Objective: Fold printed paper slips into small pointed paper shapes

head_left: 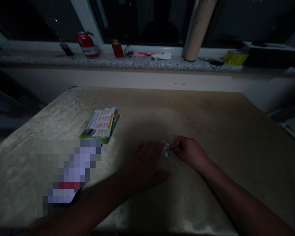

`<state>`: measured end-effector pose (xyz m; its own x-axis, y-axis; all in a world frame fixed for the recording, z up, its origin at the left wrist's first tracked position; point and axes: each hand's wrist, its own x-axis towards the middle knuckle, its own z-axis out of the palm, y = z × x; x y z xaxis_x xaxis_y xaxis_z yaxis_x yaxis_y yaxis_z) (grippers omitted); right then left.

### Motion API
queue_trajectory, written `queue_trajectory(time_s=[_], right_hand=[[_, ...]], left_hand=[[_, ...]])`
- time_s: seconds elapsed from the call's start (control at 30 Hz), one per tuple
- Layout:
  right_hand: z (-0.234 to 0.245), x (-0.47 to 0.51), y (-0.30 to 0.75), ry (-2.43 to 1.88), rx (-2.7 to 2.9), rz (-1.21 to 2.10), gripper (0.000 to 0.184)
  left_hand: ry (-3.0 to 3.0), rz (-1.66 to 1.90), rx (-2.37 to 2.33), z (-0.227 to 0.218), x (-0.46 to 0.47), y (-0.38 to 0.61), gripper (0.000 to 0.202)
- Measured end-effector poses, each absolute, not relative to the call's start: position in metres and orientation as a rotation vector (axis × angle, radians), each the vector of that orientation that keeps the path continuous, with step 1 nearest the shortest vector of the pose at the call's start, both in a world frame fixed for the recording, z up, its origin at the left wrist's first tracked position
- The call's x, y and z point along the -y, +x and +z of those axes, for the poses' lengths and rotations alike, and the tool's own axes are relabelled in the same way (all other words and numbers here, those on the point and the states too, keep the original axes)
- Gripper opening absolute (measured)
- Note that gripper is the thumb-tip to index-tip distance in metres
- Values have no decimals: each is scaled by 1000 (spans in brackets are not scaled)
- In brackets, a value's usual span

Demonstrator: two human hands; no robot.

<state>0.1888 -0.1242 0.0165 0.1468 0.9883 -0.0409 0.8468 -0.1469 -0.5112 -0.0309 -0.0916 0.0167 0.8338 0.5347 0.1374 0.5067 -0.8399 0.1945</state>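
Bench (218,121), dimly lit; L hand (145,162) palm-down, opened out, gripping nothing; R hand (190,150) curled, thumb + index near-pinched, can't tell if gripping; small printed paper (166,149) btwn both hands' fingertips, approx. ctr. of bench.

I'm looking down on a wide beige worktop (211,118), its surface smooth and faintly mottled, brighter toward the left and dim across the middle, where shadow falls. On the left I can make out a small stack of printed sheets (100,123), green-edged, with red grids on the top one, set at a slant. Just below it lies a pale oblong item (76,167), masked by blocks, so I can't tell what it is. Near the middle I see a small printed piece (166,149) lying at an angle.
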Motion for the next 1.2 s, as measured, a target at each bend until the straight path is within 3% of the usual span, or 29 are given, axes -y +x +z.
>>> queue_trajectory(time_s=[0.37,0.67,0.9,1.07,1.2], right_hand=[[18,124,188,-2067,1763,518,16],[14,122,191,-1996,1757,519,18],[9,123,204,-1843,1165,1093,35],[10,127,215,-1732,1188,949,39],[11,129,220,-1678,1419,675,32]], left_hand=[[2839,57,-557,7,83,-37,88],[2859,62,-550,13,77,-52,71],[2858,216,-568,23,82,-35,48],[2817,268,-646,27,86,-9,27],[2731,419,-696,20,79,2,28]])
